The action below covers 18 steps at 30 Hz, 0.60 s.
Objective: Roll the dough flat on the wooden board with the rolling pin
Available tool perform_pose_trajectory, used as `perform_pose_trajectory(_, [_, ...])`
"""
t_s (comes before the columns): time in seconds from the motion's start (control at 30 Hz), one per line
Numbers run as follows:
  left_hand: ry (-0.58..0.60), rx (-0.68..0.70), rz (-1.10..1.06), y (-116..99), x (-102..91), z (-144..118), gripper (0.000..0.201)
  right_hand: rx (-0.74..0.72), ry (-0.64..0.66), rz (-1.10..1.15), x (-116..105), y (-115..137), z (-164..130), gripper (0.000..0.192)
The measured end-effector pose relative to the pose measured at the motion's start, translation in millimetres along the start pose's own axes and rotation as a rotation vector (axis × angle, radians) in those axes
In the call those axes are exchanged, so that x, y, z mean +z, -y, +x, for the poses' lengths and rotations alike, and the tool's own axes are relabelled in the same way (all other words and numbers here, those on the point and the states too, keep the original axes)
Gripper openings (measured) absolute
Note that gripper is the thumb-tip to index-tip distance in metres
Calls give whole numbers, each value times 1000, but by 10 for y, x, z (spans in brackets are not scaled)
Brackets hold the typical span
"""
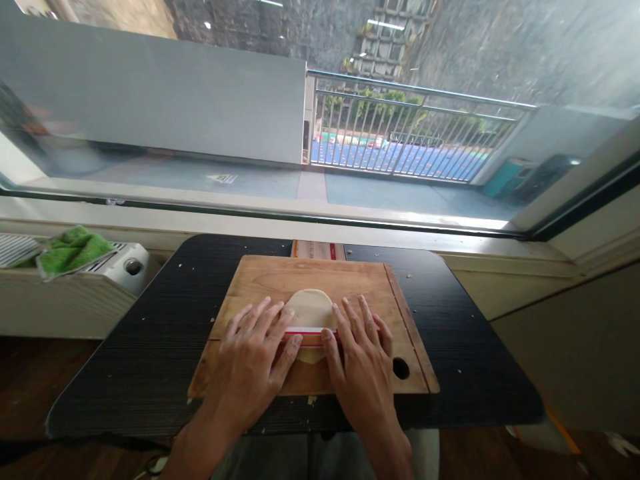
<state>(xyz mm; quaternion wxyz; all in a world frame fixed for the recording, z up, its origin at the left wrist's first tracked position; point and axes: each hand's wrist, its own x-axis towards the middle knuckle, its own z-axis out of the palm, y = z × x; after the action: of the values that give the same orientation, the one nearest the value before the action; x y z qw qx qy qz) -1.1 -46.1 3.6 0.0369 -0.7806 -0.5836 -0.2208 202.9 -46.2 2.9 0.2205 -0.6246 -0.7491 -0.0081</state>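
While both palms press flat, the left hand (255, 353) and the right hand (361, 357) lie side by side at the near edge of the scene, fingers stretched out and spread, clenched around nothing; between them shows a short stretch of a thin rolling pin (306, 335) with a red and white band, which the fingertips bear down on rather than clasp. Under that pin lies a round, pale dough disc (310, 310), flattened on the middle of a wooden cutting board (260, 280), most of it showing beyond the pin and a small lip nearer the person. My judgement is that uneven pressure from the two hands could thin one side or tear the disc, and that the dough could stick to the pin or the wood, since little loose flour is visible. The board rests on a dark ribbed table (160, 333) strewn with crumbs, and a hard push could slide it. Beyond the board's far edge a reddish box (317, 250) carries print too small to read. Farther left, a green cloth (73, 250) lies on a white appliance (127, 263). Past the window, a balcony railing (400, 133) stands, and a small floor sticker there is unreadable.
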Motion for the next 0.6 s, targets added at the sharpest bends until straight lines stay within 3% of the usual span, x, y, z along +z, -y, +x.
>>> perform_pose_trajectory(0.17, [24, -17, 8, 15, 26, 80, 46, 3, 13, -16, 14, 11, 107, 43])
perform_pose_trajectory(0.47, [26, -86, 83, 104, 162, 537, 46, -11, 85, -47, 57, -23, 590, 39])
perform_pose_trajectory(0.6, [33, -82, 67, 110, 172, 519, 46, -8, 95, -30, 26, -4, 586, 38])
